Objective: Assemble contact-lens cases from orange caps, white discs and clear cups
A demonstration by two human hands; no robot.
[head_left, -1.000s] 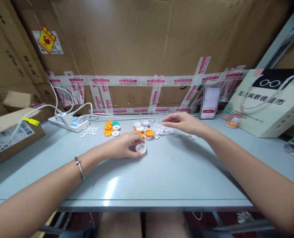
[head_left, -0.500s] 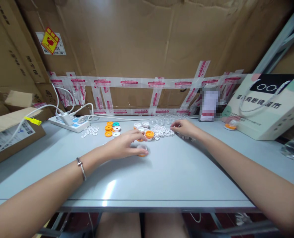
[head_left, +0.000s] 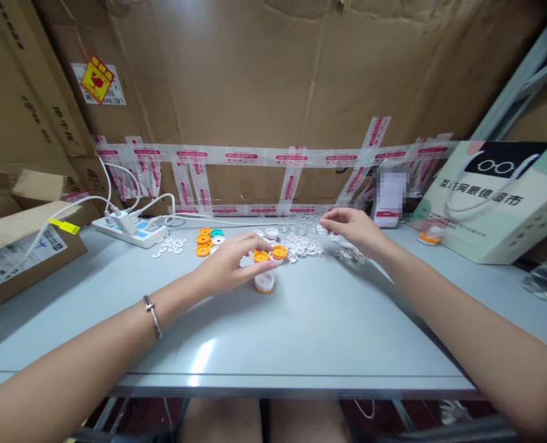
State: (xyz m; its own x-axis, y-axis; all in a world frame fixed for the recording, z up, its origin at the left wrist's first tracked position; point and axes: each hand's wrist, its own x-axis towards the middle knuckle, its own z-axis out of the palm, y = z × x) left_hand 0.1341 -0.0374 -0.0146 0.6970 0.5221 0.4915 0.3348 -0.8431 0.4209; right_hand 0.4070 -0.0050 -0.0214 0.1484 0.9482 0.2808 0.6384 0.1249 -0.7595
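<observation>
My left hand hovers over the table with thumb and fingers apart, close to an orange cup-shaped cap. Just below its thumb stands a round piece with a clear-white top and an orange base. Another orange cap rests on a white cap to the right. My right hand pinches a small white plastic piece between thumb and fingertips. Beneath and beside that hand lie a pile of small white plastic pieces and a smaller heap. Small clear cups stand behind.
Orange, teal and white discs lie left of centre, near scattered white discs. A power strip with cables, an open carton, a phone, a paper bag and another orange-white piece surround the work area.
My left hand has let go of the orange-based round piece, which stays on the table, and has risen slightly. My right hand has lifted off the white pile, pinching a small piece.
</observation>
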